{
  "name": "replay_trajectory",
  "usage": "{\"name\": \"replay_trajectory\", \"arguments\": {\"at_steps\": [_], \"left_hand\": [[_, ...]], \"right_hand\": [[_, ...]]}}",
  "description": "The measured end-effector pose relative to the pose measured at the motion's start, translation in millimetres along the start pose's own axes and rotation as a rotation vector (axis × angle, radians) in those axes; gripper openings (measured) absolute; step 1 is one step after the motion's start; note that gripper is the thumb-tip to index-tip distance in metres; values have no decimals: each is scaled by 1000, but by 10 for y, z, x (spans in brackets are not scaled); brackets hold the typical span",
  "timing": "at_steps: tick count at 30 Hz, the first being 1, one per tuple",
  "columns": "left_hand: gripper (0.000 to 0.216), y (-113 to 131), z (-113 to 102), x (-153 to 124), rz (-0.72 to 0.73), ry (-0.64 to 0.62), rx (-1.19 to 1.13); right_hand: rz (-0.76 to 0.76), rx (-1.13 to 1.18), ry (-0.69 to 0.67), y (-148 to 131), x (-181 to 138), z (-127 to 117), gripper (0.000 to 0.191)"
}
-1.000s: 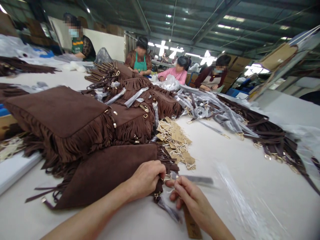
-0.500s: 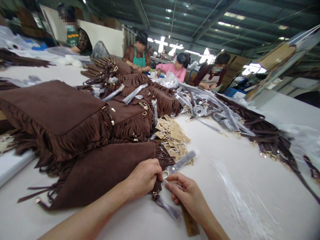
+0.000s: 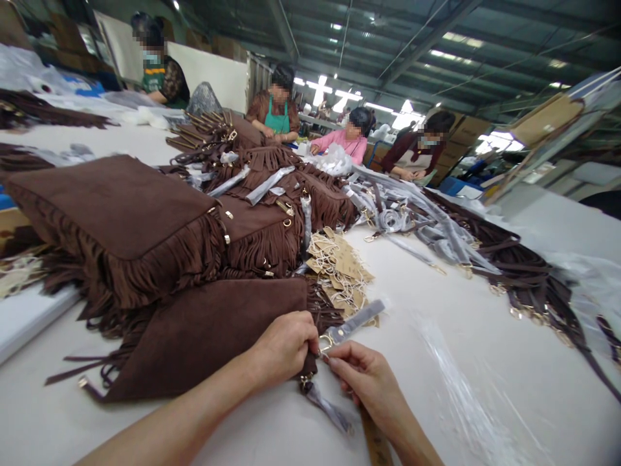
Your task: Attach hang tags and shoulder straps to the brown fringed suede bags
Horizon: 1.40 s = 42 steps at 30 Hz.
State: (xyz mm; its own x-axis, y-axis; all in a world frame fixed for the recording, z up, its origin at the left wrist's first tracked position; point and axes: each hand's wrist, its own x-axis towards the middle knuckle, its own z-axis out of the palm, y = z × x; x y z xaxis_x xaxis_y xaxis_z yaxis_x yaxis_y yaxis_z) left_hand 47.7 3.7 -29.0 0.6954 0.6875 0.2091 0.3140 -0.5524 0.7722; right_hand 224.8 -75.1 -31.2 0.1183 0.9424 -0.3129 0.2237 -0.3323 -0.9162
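A dark brown fringed suede bag lies in front of me on the table. My left hand is closed in a pinch on its right-hand corner, beside a gold metal ring. A strap end wrapped in grey film runs from that ring. Close to the same spot, my right hand is closed, its thumb and forefinger pinching the thin white string of a brown paper hang tag. The tag hangs below my palm, partly hidden. A second wrapped strap end lies below the corner.
More fringed bags are stacked behind. Beside them is a pile of kraft tags with white strings. Film-wrapped straps and bare brown straps spread to the right. Clear plastic strands lie at right. Several co-workers sit across the table.
The whole view has shifted slightly to the right. My right fingertips have come a little closer to the ring and my left fingers. Both hands keep their pinch.
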Motion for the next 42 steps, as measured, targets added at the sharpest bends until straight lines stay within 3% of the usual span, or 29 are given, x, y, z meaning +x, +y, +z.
{"name": "replay_trajectory", "arguments": {"at_steps": [6, 17, 25, 31, 38, 42], "left_hand": [[30, -9, 15, 5, -7, 3, 13], [29, 0, 6, 11, -27, -13, 41], [13, 153, -73, -1, -41, 0, 66], [27, 131, 22, 0, 2, 0, 162], [28, 110, 4, 44, -78, 69, 8], [33, 154, -4, 35, -71, 92, 47]], "right_hand": [[-48, 59, 8, -21, 31, 61, 42], [69, -46, 3, 27, 25, -22, 37], [-78, -25, 57, -12, 28, 11, 40], [-226, -55, 47, -34, 4, 115, 40], [-228, -30, 54, -4, 19, 95, 36], [-283, -57, 110, 11, 24, 99, 34]]}}
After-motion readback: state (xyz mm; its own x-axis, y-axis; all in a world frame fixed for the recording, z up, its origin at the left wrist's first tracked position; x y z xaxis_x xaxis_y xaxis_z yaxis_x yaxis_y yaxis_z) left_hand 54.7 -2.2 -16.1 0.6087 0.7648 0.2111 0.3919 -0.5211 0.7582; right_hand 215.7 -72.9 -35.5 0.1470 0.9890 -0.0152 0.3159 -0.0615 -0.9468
